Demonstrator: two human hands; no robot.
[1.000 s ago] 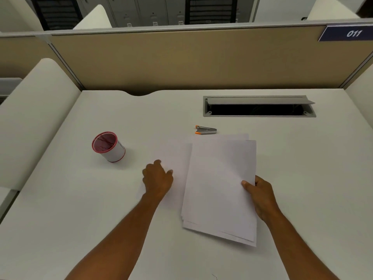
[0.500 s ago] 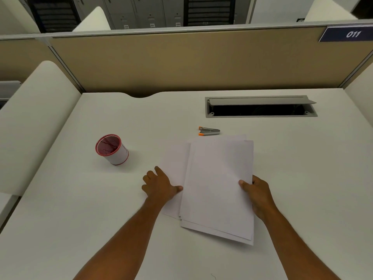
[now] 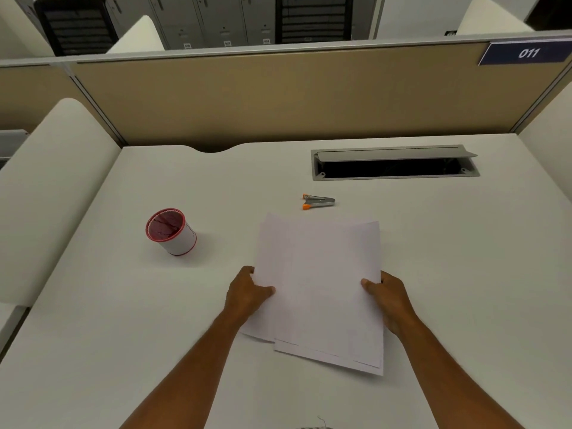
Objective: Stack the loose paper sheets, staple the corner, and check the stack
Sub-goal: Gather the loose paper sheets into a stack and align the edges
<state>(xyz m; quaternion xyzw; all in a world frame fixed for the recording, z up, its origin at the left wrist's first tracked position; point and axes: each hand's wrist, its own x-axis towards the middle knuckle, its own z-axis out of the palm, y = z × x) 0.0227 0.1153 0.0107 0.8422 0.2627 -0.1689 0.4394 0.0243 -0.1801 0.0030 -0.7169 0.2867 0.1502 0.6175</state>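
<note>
Several white paper sheets [image 3: 322, 283] lie overlapping and slightly fanned on the white desk [image 3: 123, 320], their near edges uneven. My left hand [image 3: 247, 292] grips the stack's left edge, thumb on top. At the right edge my right hand [image 3: 390, 295] holds the same sheets, thumb also on top. A small silver stapler with orange tips [image 3: 318, 201] rests on the desk just beyond the papers, untouched.
A red and white cylindrical pen cup [image 3: 171, 232] stands to the left of the papers. An open grey cable tray [image 3: 394, 164] is set into the desk at the back right. Tan partition walls [image 3: 278, 97] close off the desk's far side.
My left hand slid right from the bare desk onto the left sheet and took hold of its edge. The left sheet has moved over the main stack, so the papers overlap more.
</note>
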